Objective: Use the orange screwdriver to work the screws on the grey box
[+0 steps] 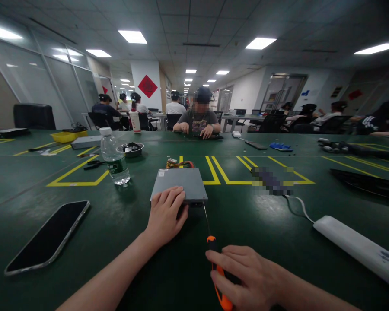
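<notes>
A grey metal box [181,183] with coloured wires [180,163] at its far end lies on the green table [132,242]. My left hand [166,214] rests flat on its near left corner, fingers stretched out. My right hand [246,276] is closed round the orange and black handle of a screwdriver [214,255]. The screwdriver's thin shaft points at the near edge of the box, its tip close to or touching that edge.
A dark phone [48,235] lies at the left, a water bottle [114,157] behind it, then a metal bowl [131,149] and a yellow tray [64,136]. A white power strip [356,248] lies at the right. A person [199,121] sits across the table.
</notes>
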The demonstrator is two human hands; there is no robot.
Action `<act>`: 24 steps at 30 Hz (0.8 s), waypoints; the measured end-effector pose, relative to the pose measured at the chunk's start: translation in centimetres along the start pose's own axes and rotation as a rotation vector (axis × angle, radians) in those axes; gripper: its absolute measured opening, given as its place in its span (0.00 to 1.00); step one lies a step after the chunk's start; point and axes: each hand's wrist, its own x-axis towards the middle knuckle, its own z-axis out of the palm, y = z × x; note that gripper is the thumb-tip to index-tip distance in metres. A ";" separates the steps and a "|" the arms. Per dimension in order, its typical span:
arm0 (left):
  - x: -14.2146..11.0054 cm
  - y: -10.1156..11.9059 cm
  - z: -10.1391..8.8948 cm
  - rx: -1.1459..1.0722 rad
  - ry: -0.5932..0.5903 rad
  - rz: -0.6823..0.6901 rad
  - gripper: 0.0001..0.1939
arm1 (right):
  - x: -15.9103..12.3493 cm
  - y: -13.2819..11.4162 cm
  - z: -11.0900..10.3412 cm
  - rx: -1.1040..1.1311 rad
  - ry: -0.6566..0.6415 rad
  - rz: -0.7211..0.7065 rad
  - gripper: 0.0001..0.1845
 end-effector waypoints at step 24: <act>-0.1 -0.2 0.2 0.020 0.019 0.009 0.14 | -1.1 -0.3 -0.1 0.036 0.042 0.175 0.10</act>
